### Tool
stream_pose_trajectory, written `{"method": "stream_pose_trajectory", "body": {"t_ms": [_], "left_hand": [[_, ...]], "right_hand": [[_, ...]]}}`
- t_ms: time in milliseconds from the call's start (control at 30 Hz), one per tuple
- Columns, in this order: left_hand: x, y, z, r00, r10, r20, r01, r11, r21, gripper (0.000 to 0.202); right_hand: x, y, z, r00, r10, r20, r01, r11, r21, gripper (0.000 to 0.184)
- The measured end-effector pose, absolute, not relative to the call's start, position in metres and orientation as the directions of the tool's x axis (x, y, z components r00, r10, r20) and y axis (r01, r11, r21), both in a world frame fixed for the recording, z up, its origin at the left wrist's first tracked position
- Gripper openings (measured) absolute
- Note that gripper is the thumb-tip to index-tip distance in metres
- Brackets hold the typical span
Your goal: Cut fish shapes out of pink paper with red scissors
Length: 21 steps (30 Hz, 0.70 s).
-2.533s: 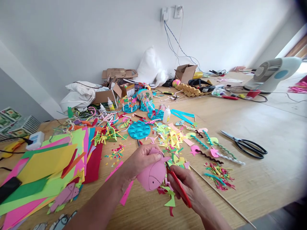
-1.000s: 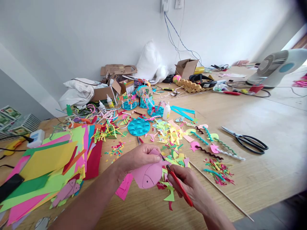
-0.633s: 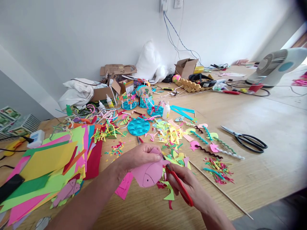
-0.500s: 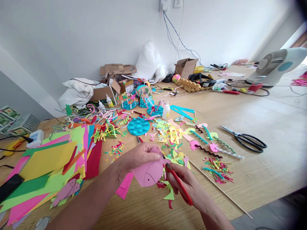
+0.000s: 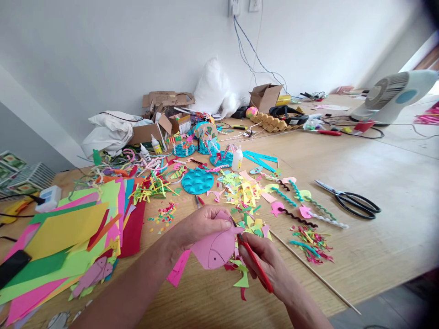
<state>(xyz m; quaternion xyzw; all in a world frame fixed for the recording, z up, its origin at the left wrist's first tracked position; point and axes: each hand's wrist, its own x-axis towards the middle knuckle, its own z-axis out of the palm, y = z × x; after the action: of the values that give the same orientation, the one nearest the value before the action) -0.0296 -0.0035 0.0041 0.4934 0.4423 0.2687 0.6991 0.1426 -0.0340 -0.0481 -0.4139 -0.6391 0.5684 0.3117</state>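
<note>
My left hand pinches a piece of pink paper with a fish drawn on it, its eye and gill line towards me. My right hand is closed around red-handled scissors, whose blades meet the right edge of the pink paper near the drawn tail. How far the blades stand apart is hard to make out. Beneath the hands lie green and red paper scraps and a bright pink paper strip.
Coloured paper sheets are stacked at left. Black-handled scissors and a thin wooden stick lie at right. Behind the hands are a blue round base, yellow scraps, a glue bottle and pipe-cleaner pieces. A fan stands far right.
The pink paper has shifted very slightly to the right and down at its lower part. Both hands keep nearly the same place and grip.
</note>
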Motion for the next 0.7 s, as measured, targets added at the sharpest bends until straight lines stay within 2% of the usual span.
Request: {"method": "stream_pose_trajectory", "body": {"t_ms": [167,367,700], "left_hand": [[-0.0302,-0.0034,0.0045,0.457,0.808,-0.372,0.067,0.385,0.920,0.022],[-0.0316,-0.0035,0.0041,0.467,0.804,-0.369,0.043,0.396,0.917,0.020],[-0.0283,-0.0032,0.0035,0.457,0.819,-0.348,0.033,0.375,0.926,0.021]], "right_hand": [[0.1440,-0.0339,-0.0464,-0.457,0.886,-0.079,0.201,0.017,-0.979,0.048],[0.1458,-0.0326,-0.0475,-0.540,0.838,-0.078,0.138,-0.004,-0.990,0.047],[0.1474,-0.0331,-0.0546,-0.498,0.866,-0.040,0.203,0.071,-0.977,0.045]]}}
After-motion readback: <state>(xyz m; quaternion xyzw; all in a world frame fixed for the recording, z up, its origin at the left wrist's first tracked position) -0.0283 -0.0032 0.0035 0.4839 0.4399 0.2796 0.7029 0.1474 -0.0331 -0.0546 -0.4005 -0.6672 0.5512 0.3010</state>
